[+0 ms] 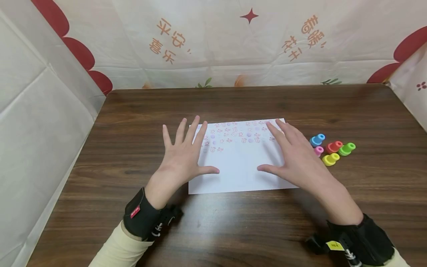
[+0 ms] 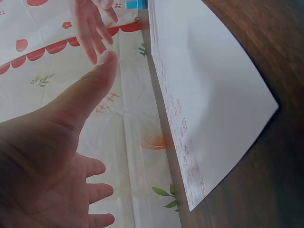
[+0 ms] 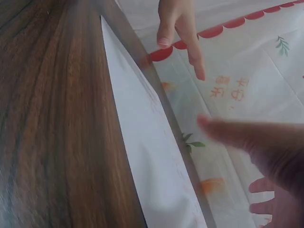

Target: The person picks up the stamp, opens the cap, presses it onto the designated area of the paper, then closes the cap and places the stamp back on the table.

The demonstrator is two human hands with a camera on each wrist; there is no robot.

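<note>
Your white sheet (image 1: 235,170) lies flat on the desk (image 1: 240,230), rows of small pink and purple prints (image 1: 228,135) covering its far part. Your left hand (image 1: 180,159) hovers over the sheet's left side, fingers spread and thumb out, holding nothing. Your right hand (image 1: 297,159) hovers over the sheet's right side, its fingers straight, thumb held wide of them, also gripping nothing. Just right of the sheet, beyond that hand, stand or lie five knobbed pieces: blue (image 1: 317,139), pink (image 1: 318,150), red (image 1: 334,147), yellow (image 1: 331,159) and green (image 1: 347,149). Well beyond the sheet, a white cloth (image 1: 213,44) with red scallops hangs behind the desk
</note>
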